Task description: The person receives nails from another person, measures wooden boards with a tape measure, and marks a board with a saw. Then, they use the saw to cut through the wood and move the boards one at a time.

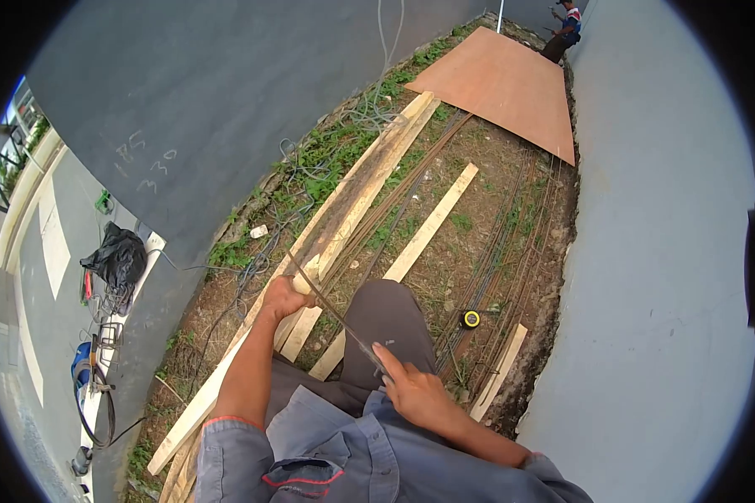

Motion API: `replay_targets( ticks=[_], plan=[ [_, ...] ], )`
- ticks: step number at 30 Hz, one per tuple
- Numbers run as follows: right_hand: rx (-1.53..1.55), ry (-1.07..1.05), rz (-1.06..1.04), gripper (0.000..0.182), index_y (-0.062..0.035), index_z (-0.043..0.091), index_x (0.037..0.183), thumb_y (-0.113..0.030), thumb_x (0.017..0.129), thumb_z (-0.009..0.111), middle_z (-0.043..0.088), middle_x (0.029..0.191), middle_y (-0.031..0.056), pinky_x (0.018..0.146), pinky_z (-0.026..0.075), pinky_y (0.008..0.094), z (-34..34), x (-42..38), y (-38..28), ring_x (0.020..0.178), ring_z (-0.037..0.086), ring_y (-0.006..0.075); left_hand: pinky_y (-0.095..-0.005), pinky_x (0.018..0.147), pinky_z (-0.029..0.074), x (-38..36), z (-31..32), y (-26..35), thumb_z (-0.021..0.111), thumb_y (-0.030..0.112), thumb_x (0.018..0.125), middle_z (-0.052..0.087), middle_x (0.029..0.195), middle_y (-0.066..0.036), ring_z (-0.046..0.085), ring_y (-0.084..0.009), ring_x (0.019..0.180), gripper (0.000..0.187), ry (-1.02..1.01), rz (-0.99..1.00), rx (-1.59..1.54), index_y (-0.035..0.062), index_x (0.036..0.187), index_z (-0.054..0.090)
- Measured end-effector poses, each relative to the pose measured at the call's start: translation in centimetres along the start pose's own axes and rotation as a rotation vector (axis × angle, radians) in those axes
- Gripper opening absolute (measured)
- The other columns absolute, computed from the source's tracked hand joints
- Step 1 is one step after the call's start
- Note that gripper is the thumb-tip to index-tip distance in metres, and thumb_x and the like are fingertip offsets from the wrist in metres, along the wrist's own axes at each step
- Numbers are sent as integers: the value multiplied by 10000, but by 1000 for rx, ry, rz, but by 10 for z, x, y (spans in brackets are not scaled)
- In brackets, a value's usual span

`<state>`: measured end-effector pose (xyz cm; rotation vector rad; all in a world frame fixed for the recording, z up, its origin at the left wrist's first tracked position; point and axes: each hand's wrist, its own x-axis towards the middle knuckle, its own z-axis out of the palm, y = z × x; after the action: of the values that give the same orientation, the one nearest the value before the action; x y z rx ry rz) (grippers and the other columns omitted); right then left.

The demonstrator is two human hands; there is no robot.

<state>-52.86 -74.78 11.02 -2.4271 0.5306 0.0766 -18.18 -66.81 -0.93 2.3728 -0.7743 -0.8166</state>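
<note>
My right hand (413,392) is closed around the handle of a hand saw (337,316), seen nearly edge-on. The thin blade slants up and left from that hand and lies across a pale wooden plank (310,270). Just left of the blade, my left hand (286,298) grips the plank, fingers wrapped over it. My bent knee (387,318) is beside the blade on the right. Whether the teeth have entered the wood cannot be made out.
A plywood sheet (503,92) lies at the far end, with another person (567,29) behind it. Thin steel rods (512,251) and a yellow tape measure (471,319) are on the right. Walls flank both sides. A black bag (116,256) sits left; loose cable (289,159) trails over grass.
</note>
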Motion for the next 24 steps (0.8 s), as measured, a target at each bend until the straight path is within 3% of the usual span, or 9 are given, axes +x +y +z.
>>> replay_targets(
  ticks=[3,6,8,12,13,15,17,20,24],
  plan=[
    [5,-19,50,626,-194,305,1570,-210,996,556,667,928,280,699,541,583,-10,-19,-2,770,664,492,-434,784,543,-3,7,9,884,383,531,733,909,-204,711,-323,863,566,-37,-51,7,-19,905,747],
    [-13,3,29,626,-173,316,1564,-206,991,566,672,944,282,714,541,575,17,78,-1,785,666,495,-437,787,549,1,20,10,875,387,529,735,918,-207,715,-331,873,575,16,47,59,-20,916,750],
    [-26,69,-34,606,-160,335,1552,-206,992,564,675,971,280,722,532,577,33,111,-4,801,666,493,-430,758,559,-16,-4,28,863,376,529,736,886,-216,712,-355,820,552,-18,-4,38,-29,886,749],
    [28,-59,6,650,-128,316,1563,-157,973,588,689,1047,289,789,550,552,-7,-3,2,901,681,485,-429,696,538,-13,0,11,856,330,528,695,787,-226,690,-330,742,486,13,8,16,-55,791,721],
    [20,8,-45,689,-149,281,1583,-171,969,592,680,978,292,755,552,566,-1,-14,11,853,680,490,-444,769,555,-16,5,17,856,369,529,733,903,-230,713,-366,865,531,2,-44,82,-40,848,740],
    [23,57,-29,687,-158,281,1586,-181,970,583,671,917,297,719,545,583,10,2,8,795,674,498,-447,769,553,-11,4,10,856,372,530,732,905,-231,711,-369,870,535,-19,-48,72,-41,848,737],
    [23,114,-68,638,-141,321,1558,-178,973,574,670,925,301,715,535,587,34,84,3,789,671,497,-449,757,550,-16,9,23,861,369,518,726,887,-228,710,-367,860,533,33,-41,70,-43,830,732],
    [27,102,-71,595,-131,356,1529,-174,975,567,667,923,303,714,527,589,28,103,-8,786,668,496,-443,775,554,-13,0,17,873,372,513,726,890,-222,715,-354,882,564,-36,-36,55,-45,864,729],
    [4,139,-119,679,-164,305,1575,-201,963,597,676,936,280,723,554,568,2,-8,10,788,682,479,-431,812,555,-7,6,8,882,391,526,724,948,-228,707,-346,924,596,-37,-75,66,-57,884,721]
  ],
)
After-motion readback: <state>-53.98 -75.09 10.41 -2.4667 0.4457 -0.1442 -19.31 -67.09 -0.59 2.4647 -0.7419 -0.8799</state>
